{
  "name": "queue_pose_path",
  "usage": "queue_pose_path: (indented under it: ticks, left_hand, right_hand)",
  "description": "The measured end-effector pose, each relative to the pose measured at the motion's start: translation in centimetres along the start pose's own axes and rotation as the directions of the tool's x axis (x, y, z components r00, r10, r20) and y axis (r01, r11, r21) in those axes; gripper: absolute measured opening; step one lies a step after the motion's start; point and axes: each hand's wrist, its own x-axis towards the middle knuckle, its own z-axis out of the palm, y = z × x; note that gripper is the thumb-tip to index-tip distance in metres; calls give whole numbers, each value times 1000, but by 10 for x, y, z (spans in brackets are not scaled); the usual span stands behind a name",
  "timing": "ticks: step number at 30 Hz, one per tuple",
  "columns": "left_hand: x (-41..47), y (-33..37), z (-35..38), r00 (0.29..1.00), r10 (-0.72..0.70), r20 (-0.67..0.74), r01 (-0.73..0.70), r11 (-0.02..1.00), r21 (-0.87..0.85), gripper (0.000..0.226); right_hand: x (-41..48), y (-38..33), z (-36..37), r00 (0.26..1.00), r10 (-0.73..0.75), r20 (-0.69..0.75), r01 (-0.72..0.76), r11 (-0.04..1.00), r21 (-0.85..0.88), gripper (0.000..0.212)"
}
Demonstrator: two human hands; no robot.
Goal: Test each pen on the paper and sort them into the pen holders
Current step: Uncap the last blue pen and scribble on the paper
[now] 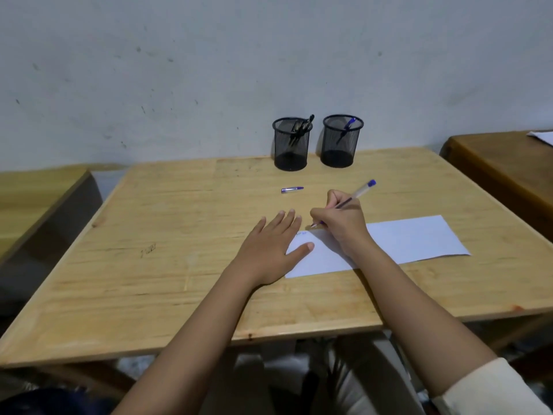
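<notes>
The wooden counter point(149, 265) carried everything, and the white paper point(413, 238) lay on it toward the near right. Two black mesh pen holders stood side by side at the far edge, one holding dark pens point(291, 151), the other a single blue pen point(341, 148). The left hand point(269, 250) lay flat, its fingers point(287, 218) straight and slightly spread, the thumb pressing the paper's corner; weight kept there should stop the sheet sliding under a stroke. The right hand point(341, 220) pinched the clear blue pen point(359, 193) low on its barrel, tip down at the paper's far left corner beside small blue marks; whether the tip touched could not be told. A short, light scribble further onto the sheet, clear of the edge, would probably judge the ink best. The blue cap point(292, 189) lay apart on the counter, toward the holders.
</notes>
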Motion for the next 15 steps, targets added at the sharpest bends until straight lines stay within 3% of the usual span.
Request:
queue_pose_path:
  ticks: [7, 15]
  left_hand:
    - [1, 1, 1, 1000, -10, -9, 10, 1000, 2, 65]
    - [3, 1, 2, 1000, -8, -5, 8, 1000, 20, 66]
  right_hand:
    - [6, 3, 4, 997, -59, 39, 61, 997, -53, 24]
    - [7, 6, 5, 994, -99, 55, 104, 989, -109, 28]
